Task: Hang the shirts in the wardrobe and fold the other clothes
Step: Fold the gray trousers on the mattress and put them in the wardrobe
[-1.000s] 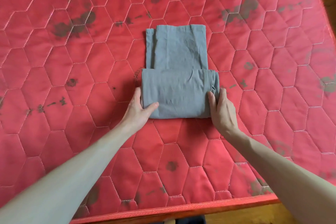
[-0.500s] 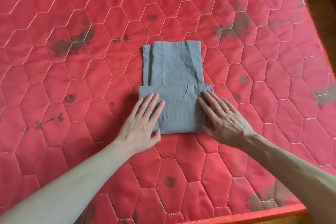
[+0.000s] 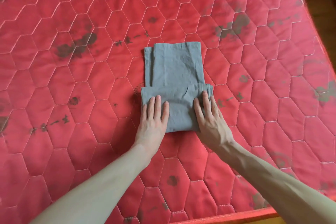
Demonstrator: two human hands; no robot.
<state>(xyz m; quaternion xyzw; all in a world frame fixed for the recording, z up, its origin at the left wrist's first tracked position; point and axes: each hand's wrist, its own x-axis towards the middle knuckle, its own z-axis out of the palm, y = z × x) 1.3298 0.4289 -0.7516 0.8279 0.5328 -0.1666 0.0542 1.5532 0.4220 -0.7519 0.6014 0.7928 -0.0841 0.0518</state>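
Grey cloth [image 3: 174, 85] at frame centre is pressed under flat, straight fingers of both the left hand [image 3: 152, 120] and right hand [image 3: 209, 118], its unfolded length running from them toward the frame's top across the red mattress [image 3: 72, 78].

Red quilted mattress [image 3: 72, 82], dark wooden floor [image 3: 323, 5] beside it

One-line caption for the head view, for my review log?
Both hands, left and right, press flat on a half-folded grey garment on a red quilted mattress.
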